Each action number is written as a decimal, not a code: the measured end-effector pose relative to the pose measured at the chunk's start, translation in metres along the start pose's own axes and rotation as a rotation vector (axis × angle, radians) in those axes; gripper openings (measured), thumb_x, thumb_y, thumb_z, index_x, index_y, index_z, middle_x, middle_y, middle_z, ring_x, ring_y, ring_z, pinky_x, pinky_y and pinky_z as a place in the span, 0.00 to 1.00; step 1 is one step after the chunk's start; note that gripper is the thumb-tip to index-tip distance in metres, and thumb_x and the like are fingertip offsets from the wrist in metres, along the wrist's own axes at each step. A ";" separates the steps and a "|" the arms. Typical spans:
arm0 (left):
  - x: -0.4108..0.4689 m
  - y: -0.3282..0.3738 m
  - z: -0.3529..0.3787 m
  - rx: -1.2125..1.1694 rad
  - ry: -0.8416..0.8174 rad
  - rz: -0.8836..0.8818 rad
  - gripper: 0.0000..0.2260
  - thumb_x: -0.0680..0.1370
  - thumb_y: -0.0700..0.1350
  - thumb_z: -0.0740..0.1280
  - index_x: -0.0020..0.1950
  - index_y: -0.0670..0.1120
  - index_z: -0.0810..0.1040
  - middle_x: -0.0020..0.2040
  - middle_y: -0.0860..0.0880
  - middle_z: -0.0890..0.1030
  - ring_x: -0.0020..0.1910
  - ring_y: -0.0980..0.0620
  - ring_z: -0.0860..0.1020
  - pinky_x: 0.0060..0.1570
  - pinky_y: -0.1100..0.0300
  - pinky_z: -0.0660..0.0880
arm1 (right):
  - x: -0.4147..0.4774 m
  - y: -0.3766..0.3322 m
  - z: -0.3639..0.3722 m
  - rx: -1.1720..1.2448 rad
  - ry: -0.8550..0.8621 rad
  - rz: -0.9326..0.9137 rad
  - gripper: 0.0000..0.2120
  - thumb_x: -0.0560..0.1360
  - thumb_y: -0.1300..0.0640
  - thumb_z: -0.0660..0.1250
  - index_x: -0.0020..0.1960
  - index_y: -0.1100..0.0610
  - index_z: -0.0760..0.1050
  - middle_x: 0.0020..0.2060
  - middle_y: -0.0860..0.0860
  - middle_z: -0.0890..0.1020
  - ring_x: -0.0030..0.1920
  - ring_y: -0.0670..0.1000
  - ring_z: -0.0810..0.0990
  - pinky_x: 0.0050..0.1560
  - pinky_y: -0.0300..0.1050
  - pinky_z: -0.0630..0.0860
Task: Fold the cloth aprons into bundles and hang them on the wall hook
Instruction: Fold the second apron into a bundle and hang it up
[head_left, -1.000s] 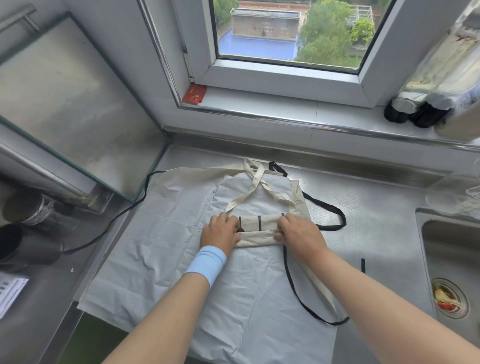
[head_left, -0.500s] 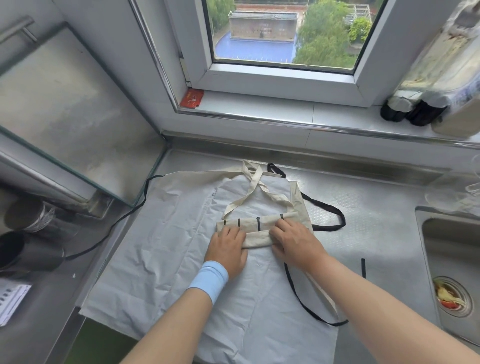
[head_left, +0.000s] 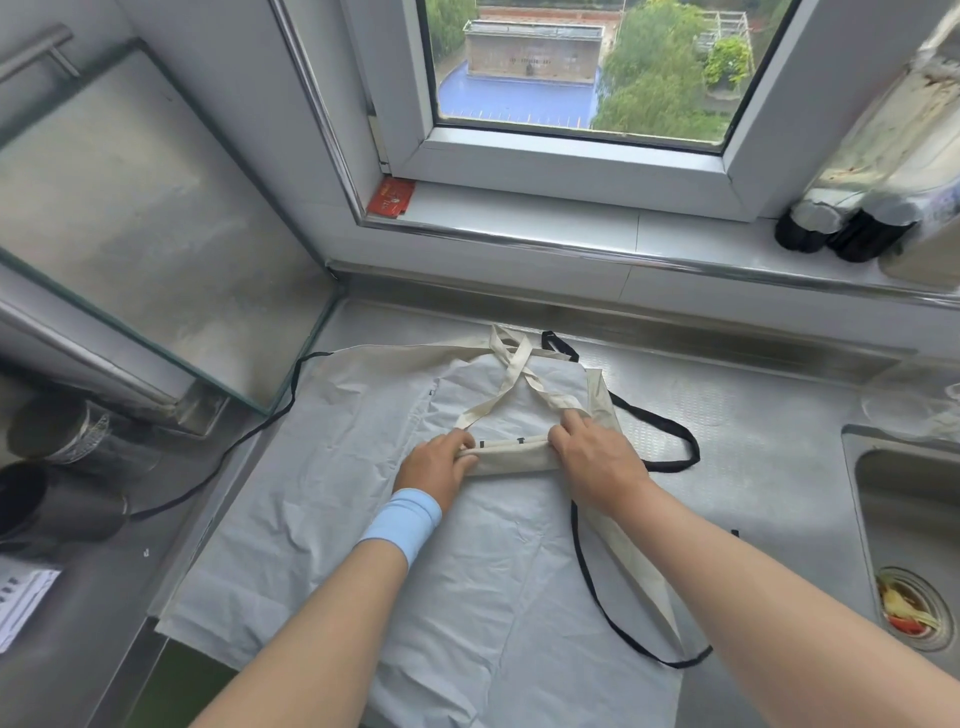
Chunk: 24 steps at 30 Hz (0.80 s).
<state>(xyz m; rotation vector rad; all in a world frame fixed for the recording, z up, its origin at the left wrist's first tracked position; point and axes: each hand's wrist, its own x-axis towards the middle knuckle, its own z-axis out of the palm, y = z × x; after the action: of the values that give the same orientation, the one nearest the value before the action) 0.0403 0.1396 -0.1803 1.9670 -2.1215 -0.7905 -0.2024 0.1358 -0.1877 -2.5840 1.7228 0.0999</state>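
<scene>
A cream cloth apron, rolled into a narrow bundle (head_left: 511, 460), lies across a pale grey apron (head_left: 363, 519) spread flat on the steel counter (head_left: 753, 441). My left hand (head_left: 436, 467) grips the bundle's left end, fingers curled over it. My right hand (head_left: 597, 457) grips its right end the same way. Cream straps (head_left: 511, 374) cross just beyond the bundle. Black ties (head_left: 670, 431) loop off to the right and trail toward the front edge. No wall hook shows.
A sink (head_left: 904, 519) with food scraps in its drain (head_left: 906, 608) sits at right. A glass-edged steel panel (head_left: 130, 234) rises at left, with dark metal cylinders (head_left: 57, 467) below it. Dark bottles (head_left: 841, 234) and a red card (head_left: 390, 197) rest on the window sill.
Both hands rolled the cream bundle one more turn away from me, so it looks narrower and tighter. My fingers now curl over its ends instead of pressing flat.
</scene>
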 end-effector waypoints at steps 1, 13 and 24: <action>0.003 0.001 -0.001 -0.018 -0.007 -0.017 0.09 0.78 0.49 0.65 0.57 0.50 0.77 0.53 0.48 0.77 0.52 0.45 0.76 0.51 0.56 0.69 | 0.001 0.000 0.000 0.005 0.008 -0.001 0.04 0.72 0.61 0.63 0.46 0.56 0.72 0.44 0.55 0.75 0.41 0.58 0.76 0.34 0.51 0.71; 0.013 0.034 0.025 0.255 0.045 0.407 0.17 0.70 0.41 0.58 0.52 0.51 0.80 0.50 0.50 0.80 0.48 0.45 0.80 0.47 0.52 0.79 | 0.026 -0.019 0.014 0.025 0.226 0.071 0.09 0.68 0.62 0.73 0.44 0.54 0.76 0.43 0.54 0.77 0.42 0.57 0.76 0.40 0.50 0.71; 0.011 0.020 0.027 0.328 -0.197 0.337 0.28 0.80 0.52 0.55 0.79 0.55 0.50 0.79 0.56 0.47 0.78 0.56 0.43 0.75 0.48 0.37 | 0.000 0.011 0.022 0.330 -0.024 -0.043 0.29 0.76 0.42 0.59 0.74 0.52 0.64 0.71 0.50 0.66 0.72 0.53 0.62 0.76 0.56 0.56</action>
<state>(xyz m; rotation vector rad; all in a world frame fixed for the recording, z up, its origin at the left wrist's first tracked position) 0.0092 0.1367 -0.1973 1.6411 -2.7528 -0.6284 -0.2135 0.1329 -0.2095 -2.3659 1.5252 -0.1419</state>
